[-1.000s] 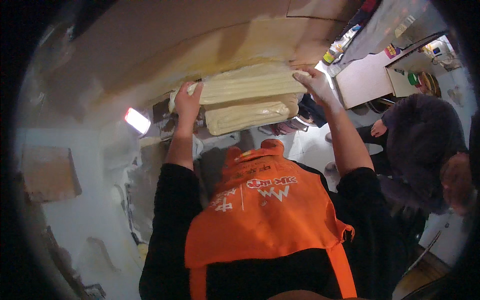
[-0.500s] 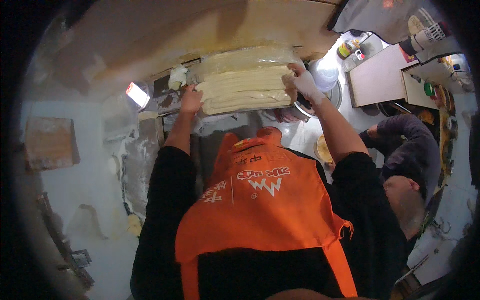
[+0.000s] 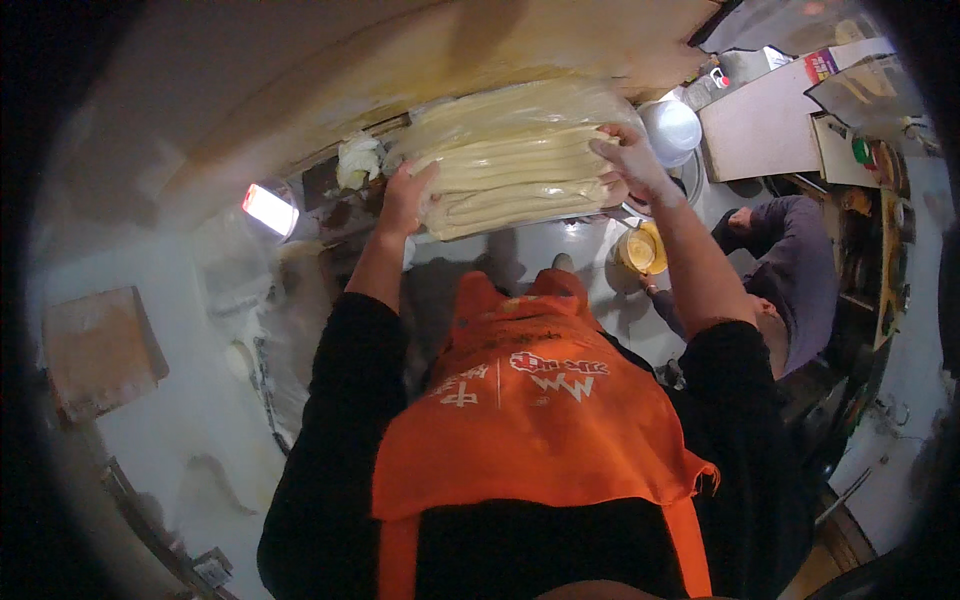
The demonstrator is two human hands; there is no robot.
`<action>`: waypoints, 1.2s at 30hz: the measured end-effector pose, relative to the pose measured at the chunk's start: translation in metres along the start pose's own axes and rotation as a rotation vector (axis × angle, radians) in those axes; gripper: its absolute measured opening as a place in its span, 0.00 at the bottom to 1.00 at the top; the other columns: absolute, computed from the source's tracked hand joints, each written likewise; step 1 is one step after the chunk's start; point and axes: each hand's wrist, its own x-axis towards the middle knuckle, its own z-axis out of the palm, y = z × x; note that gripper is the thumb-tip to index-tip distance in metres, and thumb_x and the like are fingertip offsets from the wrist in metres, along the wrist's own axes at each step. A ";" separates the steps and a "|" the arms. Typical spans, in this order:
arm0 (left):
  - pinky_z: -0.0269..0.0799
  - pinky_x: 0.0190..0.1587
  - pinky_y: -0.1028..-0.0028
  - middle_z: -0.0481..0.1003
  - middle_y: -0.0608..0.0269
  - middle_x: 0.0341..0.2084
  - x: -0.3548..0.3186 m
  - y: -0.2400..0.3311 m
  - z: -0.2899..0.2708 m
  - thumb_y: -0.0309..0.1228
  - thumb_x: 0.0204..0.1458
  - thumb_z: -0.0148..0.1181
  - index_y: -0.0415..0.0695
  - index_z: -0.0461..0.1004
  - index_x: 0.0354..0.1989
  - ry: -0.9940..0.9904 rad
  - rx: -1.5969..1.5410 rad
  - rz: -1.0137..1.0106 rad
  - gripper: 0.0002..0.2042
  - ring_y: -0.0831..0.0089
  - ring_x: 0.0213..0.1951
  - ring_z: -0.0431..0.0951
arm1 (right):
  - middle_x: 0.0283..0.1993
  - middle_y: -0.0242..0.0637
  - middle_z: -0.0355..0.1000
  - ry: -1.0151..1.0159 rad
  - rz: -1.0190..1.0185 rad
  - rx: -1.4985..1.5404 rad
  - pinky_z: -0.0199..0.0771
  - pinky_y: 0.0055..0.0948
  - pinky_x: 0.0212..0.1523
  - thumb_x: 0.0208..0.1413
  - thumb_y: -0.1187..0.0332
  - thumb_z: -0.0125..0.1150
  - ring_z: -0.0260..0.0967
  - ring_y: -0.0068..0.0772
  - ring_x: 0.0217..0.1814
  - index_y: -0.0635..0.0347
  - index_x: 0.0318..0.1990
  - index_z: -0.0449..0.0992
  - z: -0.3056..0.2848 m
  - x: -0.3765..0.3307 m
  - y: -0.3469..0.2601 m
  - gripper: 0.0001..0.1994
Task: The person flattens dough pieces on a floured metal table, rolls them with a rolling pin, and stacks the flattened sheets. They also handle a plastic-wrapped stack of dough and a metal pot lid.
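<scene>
Long, pale strips of dough (image 3: 510, 172) lie side by side on a tray in front of me at the far side. Clear plastic film (image 3: 530, 103) covers their far part, and a glossy sheen shows over the nearer strips too. My left hand (image 3: 403, 203) is closed at the left end of the strips, its fingers curled on the film edge. At the right end my right hand (image 3: 637, 165), whitish with flour, pinches the film's edge by the dough. The undersides of both hands are hidden.
A crumpled pale bundle (image 3: 358, 160) and a lit phone (image 3: 270, 209) lie left of the dough. A white tub (image 3: 670, 133) stands at the right. Beside my right forearm, a crouching person (image 3: 790, 260) reaches to a yellow bowl (image 3: 641, 248). A wooden board (image 3: 103, 352) is far left.
My view has shifted slightly, and both hands stay at the dough's ends. The film now seems to reach over more of the near strips. The other person's hand has come to the yellow bowl.
</scene>
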 end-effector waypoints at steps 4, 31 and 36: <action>0.76 0.50 0.61 0.78 0.65 0.47 0.026 0.031 -0.012 0.34 0.59 0.69 0.47 0.71 0.62 0.054 -0.123 -0.104 0.24 0.70 0.48 0.77 | 0.54 0.40 0.73 0.026 -0.045 0.161 0.79 0.42 0.43 0.59 0.65 0.70 0.73 0.37 0.52 0.64 0.61 0.72 0.000 0.008 -0.016 0.25; 0.75 0.47 0.60 0.77 0.55 0.42 -0.044 -0.007 0.057 0.28 0.49 0.71 0.43 0.75 0.44 -0.262 0.947 0.286 0.15 0.53 0.44 0.79 | 0.39 0.48 0.80 0.054 -0.277 -0.656 0.77 0.38 0.45 0.58 0.66 0.67 0.79 0.45 0.43 0.64 0.45 0.80 0.065 -0.073 0.024 0.12; 0.76 0.50 0.63 0.78 0.53 0.41 -0.003 0.007 0.050 0.24 0.50 0.69 0.40 0.76 0.47 -0.043 0.631 0.490 0.15 0.54 0.47 0.80 | 0.40 0.44 0.82 0.220 -0.448 -0.543 0.78 0.33 0.48 0.60 0.64 0.67 0.81 0.33 0.44 0.65 0.54 0.79 0.044 -0.022 -0.002 0.18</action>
